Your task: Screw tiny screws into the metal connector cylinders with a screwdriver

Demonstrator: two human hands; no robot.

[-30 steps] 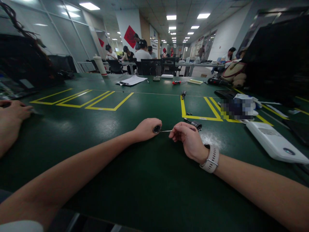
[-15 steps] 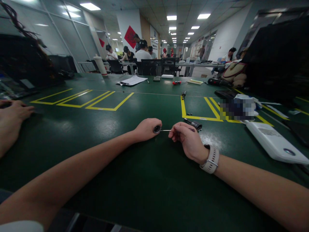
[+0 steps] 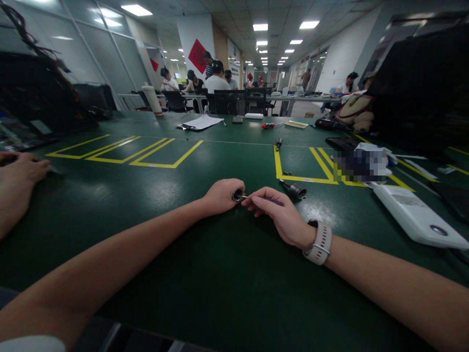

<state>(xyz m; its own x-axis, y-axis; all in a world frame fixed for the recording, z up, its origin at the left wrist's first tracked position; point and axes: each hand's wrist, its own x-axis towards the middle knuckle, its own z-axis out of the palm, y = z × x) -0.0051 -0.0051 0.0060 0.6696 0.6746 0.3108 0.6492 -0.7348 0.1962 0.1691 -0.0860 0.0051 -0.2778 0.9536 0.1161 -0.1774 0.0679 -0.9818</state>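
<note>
At one green table (image 3: 234,274), left fingers (image 3: 233,183) clasp one cylinder (image 3: 237,195), right fingers (image 3: 262,192) one thin tool (image 3: 274,201).

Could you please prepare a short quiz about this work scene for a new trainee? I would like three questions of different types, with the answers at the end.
1. Choose one. What does the left hand hold?
A) a paper cup
B) a dark hollow part
C) a hammer

2. True or false? The red screwdriver lies on the table, farther from the person than the left hand.

3. Fill in the gap: The thin tool is held in the ____ hand, the one with the watch on its wrist.

Key: 1. B. 2. True. 3. right.
</note>
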